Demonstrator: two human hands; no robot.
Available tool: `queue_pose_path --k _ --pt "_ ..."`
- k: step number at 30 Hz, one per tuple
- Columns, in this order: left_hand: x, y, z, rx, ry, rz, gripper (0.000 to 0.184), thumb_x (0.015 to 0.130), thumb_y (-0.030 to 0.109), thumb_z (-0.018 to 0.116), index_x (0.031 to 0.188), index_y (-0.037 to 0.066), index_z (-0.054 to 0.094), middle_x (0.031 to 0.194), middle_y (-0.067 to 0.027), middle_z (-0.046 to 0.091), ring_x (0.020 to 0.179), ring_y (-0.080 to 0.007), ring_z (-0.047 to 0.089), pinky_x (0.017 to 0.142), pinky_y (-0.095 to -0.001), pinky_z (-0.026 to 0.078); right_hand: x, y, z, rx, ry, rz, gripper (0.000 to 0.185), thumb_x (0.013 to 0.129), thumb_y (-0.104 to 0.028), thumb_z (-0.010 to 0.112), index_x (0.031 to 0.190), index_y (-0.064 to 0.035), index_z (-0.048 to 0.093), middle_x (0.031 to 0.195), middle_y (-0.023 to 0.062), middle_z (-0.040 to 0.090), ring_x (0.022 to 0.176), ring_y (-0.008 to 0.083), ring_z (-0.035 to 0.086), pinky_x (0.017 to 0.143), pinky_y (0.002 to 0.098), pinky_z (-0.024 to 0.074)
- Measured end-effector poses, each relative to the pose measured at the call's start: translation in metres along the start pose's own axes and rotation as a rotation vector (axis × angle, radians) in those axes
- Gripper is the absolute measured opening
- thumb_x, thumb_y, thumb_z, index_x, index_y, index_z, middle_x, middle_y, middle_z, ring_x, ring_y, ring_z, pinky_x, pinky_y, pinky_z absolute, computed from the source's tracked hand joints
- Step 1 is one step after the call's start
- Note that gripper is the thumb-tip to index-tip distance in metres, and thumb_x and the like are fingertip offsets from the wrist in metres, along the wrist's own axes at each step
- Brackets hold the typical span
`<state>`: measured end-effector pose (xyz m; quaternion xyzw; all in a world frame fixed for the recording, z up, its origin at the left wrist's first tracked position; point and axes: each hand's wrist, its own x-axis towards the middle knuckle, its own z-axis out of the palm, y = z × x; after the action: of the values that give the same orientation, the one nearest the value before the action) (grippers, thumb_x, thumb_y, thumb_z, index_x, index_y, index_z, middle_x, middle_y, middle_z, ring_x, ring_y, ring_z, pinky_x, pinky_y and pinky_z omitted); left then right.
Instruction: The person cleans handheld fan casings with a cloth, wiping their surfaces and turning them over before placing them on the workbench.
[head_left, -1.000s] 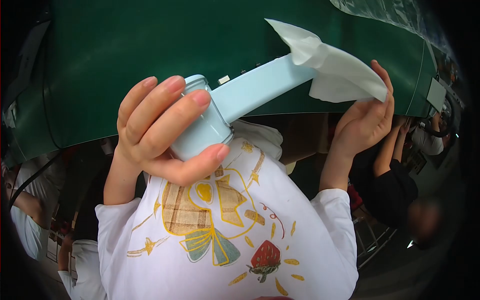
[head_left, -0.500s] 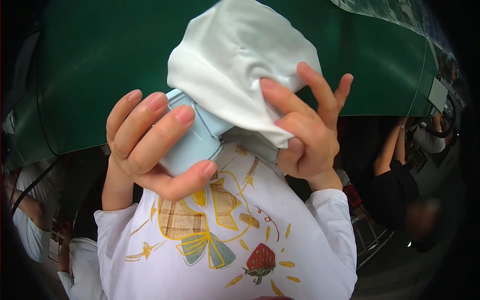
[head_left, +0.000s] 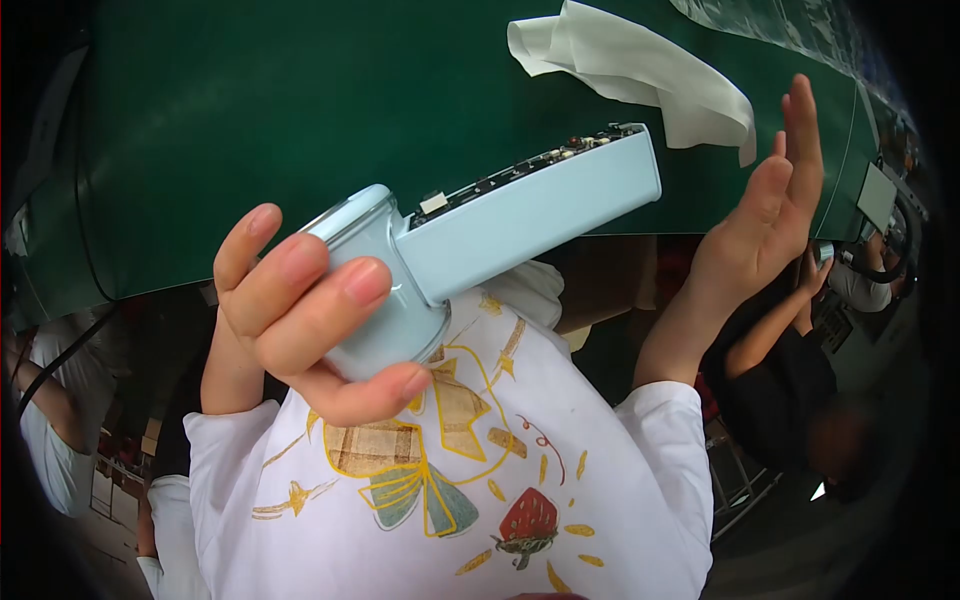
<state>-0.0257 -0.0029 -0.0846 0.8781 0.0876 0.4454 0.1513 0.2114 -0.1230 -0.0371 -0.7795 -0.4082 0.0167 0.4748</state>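
My left hand [head_left: 300,325] is closed around the rounded end of a light-blue plastic device [head_left: 535,215], its thumb below and fingers over the top. The straight handle-like part points up and to the right above the table edge. Along its upper side, a circuit board [head_left: 520,175] with small components lies exposed. My right hand [head_left: 765,215] is open and empty, fingers stretched upward. Just left of those fingers is a crumpled white cloth [head_left: 650,75], apart from the hand; whether it rests on the table or is falling, I cannot tell.
A green tabletop [head_left: 250,120] spreads in front of me. Clear plastic film [head_left: 790,30] lies at the far right corner, with a pale flat panel [head_left: 877,192] near the right edge. Other people sit at both sides; one at right has a dark sleeve [head_left: 770,395]. A black cable [head_left: 75,365] hangs at left.
My right hand has let go of the white cloth and moved right, opening out. The cloth has gone up and right off the device, uncovering its straight part and circuit board.
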Motion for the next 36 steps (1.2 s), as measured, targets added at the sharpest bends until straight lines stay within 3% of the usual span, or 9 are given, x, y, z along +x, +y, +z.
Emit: queue_pose_path --k 1,4,6,11,16,29,31,32,36 --pt "0.000 0.001 0.001 -0.005 0.055 0.008 0.059 0.075 0.029 0.073 0.121 0.041 0.039 0.122 0.0036 0.047 0.119 -0.0192 0.041 0.103 -0.0446 0.036 0.002 -0.003 0.000 -0.235 0.145 -0.150 0.041 0.096 -0.029 0.039 0.126 -0.0015 0.046 0.126 0.0180 0.052 0.114 0.0286 0.052 0.102 0.0395 0.0326" --pt "-0.002 0.001 -0.006 -0.007 0.041 0.013 0.062 0.075 0.028 0.074 0.123 0.041 0.037 0.124 0.0033 0.045 0.123 -0.0194 0.037 0.105 -0.0459 0.033 -0.006 -0.025 -0.004 -0.050 0.091 -0.095 0.056 0.093 -0.040 0.041 0.131 0.0010 0.041 0.134 0.0225 0.042 0.106 0.0315 0.056 0.093 0.0358 0.0396" --pt "-0.004 0.000 -0.011 -0.016 0.028 0.010 0.065 0.075 0.028 0.074 0.125 0.042 0.036 0.126 0.0030 0.042 0.127 -0.0196 0.033 0.107 -0.0472 0.031 -0.013 -0.046 0.004 0.343 -0.226 0.149 0.058 0.085 -0.038 0.048 0.125 0.0036 0.046 0.122 0.0244 0.051 0.096 0.0296 0.059 0.083 0.0328 0.0428" --pt "-0.004 0.001 -0.012 -0.054 0.007 0.007 0.068 0.074 0.026 0.075 0.126 0.043 0.034 0.127 0.0023 0.042 0.129 -0.0215 0.030 0.108 -0.0476 0.029 -0.020 -0.063 0.015 0.490 -0.389 0.423 0.059 0.071 -0.030 0.050 0.119 0.0048 0.051 0.105 0.0239 0.059 0.086 0.0247 0.057 0.078 0.0296 0.0427" --pt "-0.004 -0.001 -0.009 -0.060 0.036 0.009 0.069 0.073 0.027 0.076 0.126 0.043 0.035 0.126 0.0018 0.042 0.129 -0.0227 0.031 0.108 -0.0478 0.030 -0.019 -0.073 0.021 0.553 -0.276 0.518 0.058 0.064 -0.023 0.048 0.114 0.0055 0.053 0.091 0.0201 0.061 0.080 0.0220 0.055 0.077 0.0284 0.0427" --pt "0.003 -0.008 -0.010 -0.073 0.074 0.033 0.069 0.074 0.026 0.075 0.126 0.045 0.033 0.124 -0.0020 0.044 0.124 -0.0242 0.038 0.105 -0.0450 0.034 -0.018 -0.070 0.015 0.559 -0.305 0.475 0.048 0.077 -0.026 0.044 0.112 0.0065 0.054 0.088 0.0192 0.061 0.075 0.0224 0.056 0.072 0.0290 0.0426" --pt "0.009 -0.012 -0.021 -0.260 -0.123 -0.060 0.077 0.069 0.032 0.078 0.132 0.031 0.033 0.122 -0.0086 0.047 0.109 -0.0251 0.051 0.093 -0.0388 0.045 -0.017 -0.063 0.007 0.514 -0.364 0.463 0.046 0.083 -0.027 0.043 0.111 0.0067 0.054 0.085 0.0184 0.062 0.072 0.0220 0.056 0.071 0.0289 0.0423" --pt "0.011 -0.011 -0.024 -0.256 -0.122 -0.057 0.077 0.069 0.032 0.078 0.132 0.031 0.033 0.122 -0.0086 0.047 0.109 -0.0251 0.051 0.093 -0.0388 0.045 -0.018 -0.061 0.006 0.517 -0.364 0.458 0.046 0.083 -0.027 0.043 0.111 0.0067 0.054 0.085 0.0184 0.062 0.072 0.0220 0.056 0.071 0.0289 0.0423" --pt "0.023 -0.003 -0.030 -1.111 -0.246 -1.042 0.095 0.062 0.053 0.075 0.137 0.016 0.029 0.098 -0.0098 0.060 0.088 -0.0209 0.060 0.076 -0.0318 0.050 -0.026 -0.059 0.004 0.445 -0.169 0.585 0.037 0.091 -0.024 0.044 0.078 0.0044 0.063 0.063 0.0057 0.055 0.056 0.0111 0.046 0.054 0.0203 0.0356"
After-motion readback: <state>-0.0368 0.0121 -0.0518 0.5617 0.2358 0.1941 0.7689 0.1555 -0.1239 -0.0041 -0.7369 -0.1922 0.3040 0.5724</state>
